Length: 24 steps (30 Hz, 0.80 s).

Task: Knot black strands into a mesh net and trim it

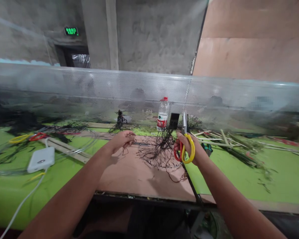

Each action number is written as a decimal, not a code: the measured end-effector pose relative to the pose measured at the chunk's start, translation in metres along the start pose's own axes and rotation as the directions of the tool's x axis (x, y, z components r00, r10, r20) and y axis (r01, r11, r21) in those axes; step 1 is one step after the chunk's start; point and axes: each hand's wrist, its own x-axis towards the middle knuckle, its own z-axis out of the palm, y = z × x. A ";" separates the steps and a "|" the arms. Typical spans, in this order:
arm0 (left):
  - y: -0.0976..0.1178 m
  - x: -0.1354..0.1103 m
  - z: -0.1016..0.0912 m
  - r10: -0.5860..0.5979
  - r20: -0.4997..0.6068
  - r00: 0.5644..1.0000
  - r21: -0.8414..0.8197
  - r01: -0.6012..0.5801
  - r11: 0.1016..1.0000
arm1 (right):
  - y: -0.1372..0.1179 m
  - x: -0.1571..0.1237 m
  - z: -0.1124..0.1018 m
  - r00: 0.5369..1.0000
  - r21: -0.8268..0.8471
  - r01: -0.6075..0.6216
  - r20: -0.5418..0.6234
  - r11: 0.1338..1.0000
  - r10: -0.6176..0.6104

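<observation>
My right hand (186, 147) is shut on a pair of scissors (183, 146) with yellow and red handles, their metal blades pointing up. My left hand (121, 141) is curled over a thin dark strand (126, 149) that hangs from its fingers. Between the hands, a tangled mass of black netting (159, 152) lies on a bare plywood board (132, 172), and part of it rises in a loose heap. The right hand is just beside the netting's right edge, and the scissors' handles partly cover it.
A perforated metal screen (139, 93) runs behind the green work surface (239, 176). A water bottle (162, 114) with a red cap stands at the back. A white power bank (41, 159) with a white cable lies at left. Bamboo strips (229, 144) lie at right.
</observation>
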 end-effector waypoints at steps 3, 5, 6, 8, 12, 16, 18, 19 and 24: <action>0.001 0.000 0.000 -0.034 -0.009 0.999 -0.122 0.033 0.992 | -0.004 -0.003 -0.010 0.998 0.053 0.042 0.039 0.998 -0.044; -0.003 0.002 -0.002 -0.070 -0.038 0.997 -0.194 0.061 0.979 | -0.005 -0.005 -0.019 0.993 0.051 0.020 0.112 0.998 -0.026; -0.007 0.003 -0.004 -0.087 -0.059 0.994 -0.216 0.072 0.974 | -0.004 -0.006 -0.024 0.990 0.054 -0.009 0.145 0.998 0.001; -0.016 0.008 -0.007 -0.120 -0.109 0.987 -0.219 0.094 0.971 | -0.001 -0.005 -0.036 0.984 0.057 -0.059 0.170 0.997 0.049; -0.034 0.016 -0.014 -0.148 -0.152 0.977 -0.199 0.117 0.973 | 0.010 0.003 -0.056 0.999 0.123 0.043 0.005 0.991 -0.044; -0.031 0.015 -0.010 -0.141 -0.139 0.980 -0.187 0.114 0.976 | 0.011 0.000 -0.057 0.973 0.253 0.217 -0.139 0.943 -0.186; -0.022 0.012 -0.006 -0.120 -0.113 0.986 -0.213 0.094 0.973 | 0.006 -0.014 -0.045 0.991 0.303 0.129 -0.005 0.944 -0.133; -0.017 0.010 -0.003 -0.098 -0.099 0.990 -0.232 0.073 0.970 | 0.003 -0.024 -0.035 0.989 0.338 0.032 0.122 0.941 -0.078; 0.000 0.003 0.005 0.028 -0.099 0.995 -0.260 -0.053 0.964 | -0.004 -0.079 0.036 0.772 0.373 -0.446 0.620 0.814 0.138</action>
